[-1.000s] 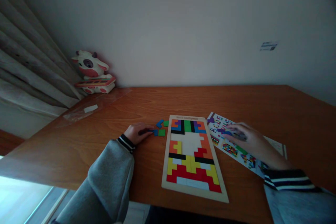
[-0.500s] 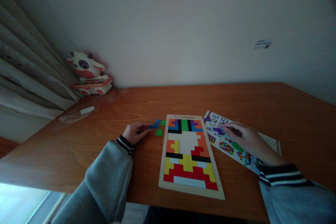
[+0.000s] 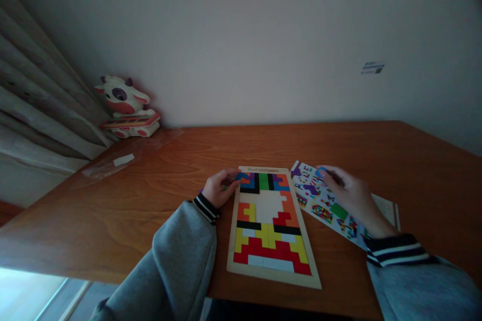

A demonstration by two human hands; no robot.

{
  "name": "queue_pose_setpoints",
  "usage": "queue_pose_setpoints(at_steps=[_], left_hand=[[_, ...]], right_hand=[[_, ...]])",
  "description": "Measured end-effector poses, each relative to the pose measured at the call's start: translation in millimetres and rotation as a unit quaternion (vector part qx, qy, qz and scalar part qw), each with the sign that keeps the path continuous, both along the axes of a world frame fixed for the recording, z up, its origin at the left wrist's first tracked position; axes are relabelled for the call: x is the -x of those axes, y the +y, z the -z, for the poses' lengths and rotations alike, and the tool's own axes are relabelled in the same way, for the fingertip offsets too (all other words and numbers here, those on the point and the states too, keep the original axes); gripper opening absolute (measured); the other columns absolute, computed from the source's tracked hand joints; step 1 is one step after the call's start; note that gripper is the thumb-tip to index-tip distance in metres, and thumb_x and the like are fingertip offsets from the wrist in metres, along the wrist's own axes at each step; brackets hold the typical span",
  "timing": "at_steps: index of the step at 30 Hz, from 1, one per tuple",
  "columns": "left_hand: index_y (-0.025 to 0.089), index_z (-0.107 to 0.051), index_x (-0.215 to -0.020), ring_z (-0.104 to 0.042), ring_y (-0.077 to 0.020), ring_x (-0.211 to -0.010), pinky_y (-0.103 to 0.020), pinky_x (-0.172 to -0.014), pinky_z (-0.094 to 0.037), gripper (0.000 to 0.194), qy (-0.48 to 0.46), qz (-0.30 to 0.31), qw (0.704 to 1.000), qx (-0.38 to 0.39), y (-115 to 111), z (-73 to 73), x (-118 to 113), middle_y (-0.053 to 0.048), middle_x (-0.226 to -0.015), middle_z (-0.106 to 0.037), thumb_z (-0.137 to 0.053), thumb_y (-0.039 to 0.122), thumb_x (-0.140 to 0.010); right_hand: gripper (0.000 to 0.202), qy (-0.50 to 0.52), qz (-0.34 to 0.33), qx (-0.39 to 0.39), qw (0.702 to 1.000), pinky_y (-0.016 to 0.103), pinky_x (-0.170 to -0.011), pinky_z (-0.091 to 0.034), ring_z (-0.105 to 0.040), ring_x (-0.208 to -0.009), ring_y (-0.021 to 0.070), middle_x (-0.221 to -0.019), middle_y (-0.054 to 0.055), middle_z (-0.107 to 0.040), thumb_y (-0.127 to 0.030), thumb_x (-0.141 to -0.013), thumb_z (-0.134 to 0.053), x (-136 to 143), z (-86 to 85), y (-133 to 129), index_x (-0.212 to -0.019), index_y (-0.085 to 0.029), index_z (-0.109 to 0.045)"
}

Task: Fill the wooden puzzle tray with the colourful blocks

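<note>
A wooden puzzle board (image 3: 277, 279) lies on the table, partly filled with coloured blocks; its upper middle shows bare white. My left hand (image 3: 221, 188) pinches a blue piece (image 3: 240, 176) at the board's upper left edge. Over the printed pattern sheet (image 3: 319, 213), right of the board, my right hand (image 3: 348, 195) holds a blue piece (image 3: 321, 171) between thumb and fingers. Purple pieces (image 3: 311, 189) and a green piece (image 3: 339, 211) rest on the sheet. My left hand mostly hides the green pieces beside the board.
A cow-shaped toy (image 3: 128, 105) stands at the back left of the wooden table (image 3: 211, 145), beside the curtain (image 3: 41, 95). Clear plastic wrap with a white label (image 3: 124, 160) lies in front of it. A wall rises behind the table.
My left hand has moved right with the blue piece, from beside the green pieces to the board's edge. My right hand has lifted a little, and the blue piece in it now shows more clearly.
</note>
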State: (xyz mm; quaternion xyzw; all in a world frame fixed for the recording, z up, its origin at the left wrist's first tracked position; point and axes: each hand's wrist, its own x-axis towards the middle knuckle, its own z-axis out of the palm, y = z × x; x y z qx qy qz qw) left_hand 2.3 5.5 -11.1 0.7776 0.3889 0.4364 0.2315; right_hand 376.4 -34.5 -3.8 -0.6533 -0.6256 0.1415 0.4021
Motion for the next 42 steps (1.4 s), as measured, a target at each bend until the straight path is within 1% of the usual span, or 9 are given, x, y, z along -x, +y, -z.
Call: queue_pose_setpoints(at_steps=[4,8,17,24,27,31,34,38,42], left_hand=[[0.017,-0.063,-0.114,-0.069,-0.0151,-0.074,-0.027,-0.066,-0.059,0.031,0.023,-0.003,0.999,-0.03,8,-0.6,-5,-0.006,-0.089,-0.072,-0.063,0.039,-0.091],[0.018,-0.062,-0.114,-0.064,-0.0121,-0.066,-0.023,-0.06,-0.055,0.029,0.05,-0.001,0.997,-0.054,12,-1.7,-7,-0.003,-0.087,-0.07,-0.063,0.037,-0.091],[0.018,-0.061,-0.116,-0.063,-0.0112,-0.069,-0.021,-0.064,-0.055,0.025,0.115,0.044,0.985,-0.122,7,-3.4,-4,-0.003,-0.085,-0.068,-0.06,0.03,-0.094],[0.017,-0.062,-0.115,-0.06,-0.0114,-0.066,-0.023,-0.064,-0.054,0.024,0.148,0.063,0.977,-0.143,4,-5.3,-5,-0.003,-0.082,-0.066,-0.058,0.029,-0.095],[0.018,-0.061,-0.116,-0.061,-0.0113,-0.067,-0.022,-0.065,-0.054,0.024,0.152,0.065,0.977,-0.136,5,-4.1,-4,-0.003,-0.084,-0.066,-0.058,0.029,-0.095],[0.019,-0.062,-0.117,-0.06,-0.0116,-0.067,-0.023,-0.065,-0.053,0.024,0.162,0.064,0.975,-0.135,6,-1.3,-4,-0.002,-0.082,-0.066,-0.058,0.03,-0.095],[0.02,-0.062,-0.117,-0.06,-0.0118,-0.066,-0.023,-0.065,-0.053,0.025,0.167,0.063,0.975,-0.134,6,-0.7,-3,-0.002,-0.082,-0.066,-0.057,0.031,-0.095],[0.02,-0.062,-0.117,-0.06,-0.0116,-0.066,-0.023,-0.065,-0.053,0.026,0.168,0.067,0.975,-0.127,5,-2.6,-3,-0.002,-0.083,-0.067,-0.057,0.032,-0.095],[0.019,-0.062,-0.117,-0.059,-0.0111,-0.065,-0.023,-0.065,-0.052,0.026,0.17,0.07,0.975,-0.121,5,-3.6,-3,-0.002,-0.082,-0.066,-0.056,0.032,-0.096]], right_hand=[[0.044,0.065,-0.07,-0.002,0.995,0.04,-0.077,-0.059,-0.073,-0.088,0.0261,-0.103,0.009,-0.076,-0.051,-0.088,-0.059,25,-11.1,14,-0.121,-0.023,-0.064],[0.038,0.134,-0.155,0.024,0.978,0.038,-0.08,-0.059,-0.073,-0.088,0.0237,-0.098,0.008,-0.076,-0.049,-0.088,-0.062,57,-19.9,20,-0.114,-0.021,-0.064],[0.034,0.133,-0.214,0.048,0.967,0.037,-0.082,-0.058,-0.071,-0.093,0.0226,-0.105,0.007,-0.075,-0.046,-0.09,-0.06,73,-2.7,6,-0.114,-0.022,-0.068],[0.021,0.027,-0.247,0.053,0.967,0.036,-0.078,-0.056,-0.069,-0.083,0.0195,-0.096,0.003,-0.074,-0.039,-0.093,-0.06,87,-9.5,-2,-0.105,-0.026,-0.071],[0.018,-0.056,-0.257,0.002,0.965,0.041,-0.086,-0.053,-0.066,-0.093,0.022,-0.1,0.006,-0.069,-0.036,-0.093,-0.06,88,-5.8,-1,-0.104,-0.026,-0.072],[0.029,-0.145,-0.208,-0.051,0.966,0.049,-0.095,-0.049,-0.06,-0.107,0.0276,-0.111,0.009,-0.062,-0.038,-0.09,-0.065,84,5.7,1,-0.118,-0.027,-0.067],[0.03,-0.173,-0.19,-0.057,0.965,0.05,-0.093,-0.049,-0.059,-0.107,0.0279,-0.112,0.01,-0.06,-0.038,-0.093,-0.06,84,9.0,0,-0.121,-0.027,-0.065],[0.018,-0.19,-0.213,-0.047,0.957,0.05,-0.093,-0.046,-0.059,-0.104,0.0264,-0.109,0.007,-0.061,-0.034,-0.095,-0.058,85,4.7,-2,-0.108,-0.028,-0.069],[0.023,-0.194,-0.228,-0.04,0.953,0.052,-0.095,-0.042,-0.06,-0.105,0.0273,-0.109,0.006,-0.063,-0.043,-0.09,-0.065,84,2.3,-2,-0.107,-0.028,-0.069]])
